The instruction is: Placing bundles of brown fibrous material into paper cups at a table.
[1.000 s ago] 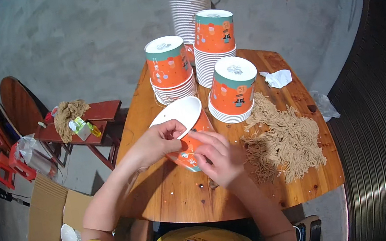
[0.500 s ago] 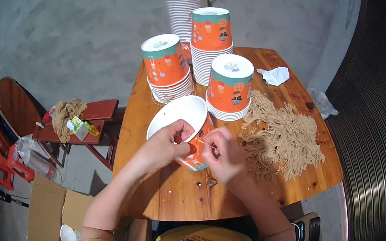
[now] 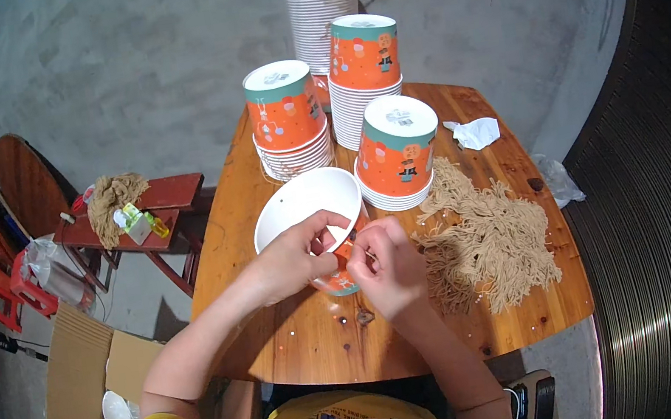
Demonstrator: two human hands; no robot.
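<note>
A paper bucket (image 3: 294, 205), white inside and orange with a green band outside, lies tilted on the wooden table with its mouth toward the upper left. My left hand (image 3: 291, 258) grips its rim, fingers inside and thumb on the outer wall. Close beside it, my right hand (image 3: 391, 266) is pinched at the orange wall on a short, thin piece of pale cord, mostly hidden by the fingers. To the right of this hand spreads a loose pile of beige cord pieces (image 3: 499, 242).
Upside-down stacks of matching buckets (image 3: 283, 110) (image 3: 399, 145) (image 3: 365, 55) stand behind, with a tall white stack (image 3: 321, 14) farther back. A crumpled tissue (image 3: 475, 134) lies at right. Left of the table (image 3: 270, 356) are a red bench (image 3: 178, 190) with more cord and an opened carton (image 3: 78, 391).
My right fingertips have shifted slightly and stay near the bucket wall. The bucket has turned a little under my left hand, whose fingers reach slightly farther over the rim.
</note>
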